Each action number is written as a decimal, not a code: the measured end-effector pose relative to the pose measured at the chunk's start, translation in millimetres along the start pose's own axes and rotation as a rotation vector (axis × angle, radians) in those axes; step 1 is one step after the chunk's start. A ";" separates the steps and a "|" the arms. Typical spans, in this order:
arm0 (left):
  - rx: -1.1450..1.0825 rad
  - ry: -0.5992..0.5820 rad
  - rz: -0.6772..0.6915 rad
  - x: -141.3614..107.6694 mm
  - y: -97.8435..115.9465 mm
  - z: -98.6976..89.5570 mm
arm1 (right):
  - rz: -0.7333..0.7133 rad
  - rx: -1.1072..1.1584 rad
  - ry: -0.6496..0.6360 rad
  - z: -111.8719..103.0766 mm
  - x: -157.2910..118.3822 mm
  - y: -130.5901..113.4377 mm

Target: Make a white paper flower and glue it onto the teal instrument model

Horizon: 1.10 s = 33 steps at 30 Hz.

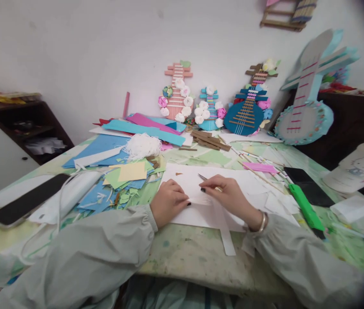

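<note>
My right hand (225, 195) is closed around a slim, pointed metal tool (202, 176); its dark tip points up and left, and its exact kind is unclear. Opposite it, my left hand (170, 202) has its fingers pressed together low over a white sheet (182, 218); whatever they pinch is hidden. A white paper strip (228, 240) runs from beneath my right hand past the sheet's front edge. Behind my left hand, a small brown scrap (178, 174) lies on the sheet.
Left are paper scraps (127, 176), white string (143, 146) and a phone (29, 199). A green cutter (306, 208), dark phone (309, 185) and cup (359, 165) are right. Brown strips (210, 140) lie behind; decorated paper instruments (244, 116) lean against the wall.
</note>
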<state>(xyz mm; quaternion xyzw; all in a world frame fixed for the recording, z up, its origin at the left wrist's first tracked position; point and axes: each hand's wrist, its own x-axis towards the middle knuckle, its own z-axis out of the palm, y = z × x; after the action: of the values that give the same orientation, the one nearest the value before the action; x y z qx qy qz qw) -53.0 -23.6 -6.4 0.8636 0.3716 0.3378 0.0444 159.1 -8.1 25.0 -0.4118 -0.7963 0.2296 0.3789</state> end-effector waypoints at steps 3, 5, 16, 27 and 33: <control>-0.002 -0.017 0.011 -0.7 3.5 0.2 | 0.037 -0.043 -0.066 -11.0 33.9 -8.3; 0.005 -0.004 0.003 -1.6 3.7 1.2 | -0.015 -0.216 -0.175 -8.8 60.7 -11.6; 0.044 0.018 0.028 -3.9 7.0 -0.7 | -0.050 -0.460 -0.356 71.8 130.1 27.7; 0.057 0.145 0.025 -0.7 3.5 -3.2 | 0.009 -0.077 -0.029 33.1 151.0 5.7; 0.170 0.273 0.092 1.9 7.6 -7.5 | 0.080 0.353 0.084 -23.1 144.2 -37.0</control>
<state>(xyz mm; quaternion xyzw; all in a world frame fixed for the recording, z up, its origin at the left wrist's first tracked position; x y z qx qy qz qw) -52.0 -29.0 2.9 0.8266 0.3612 0.4210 -0.0951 105.7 92.2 123.9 -0.3797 -0.7101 0.3632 0.4686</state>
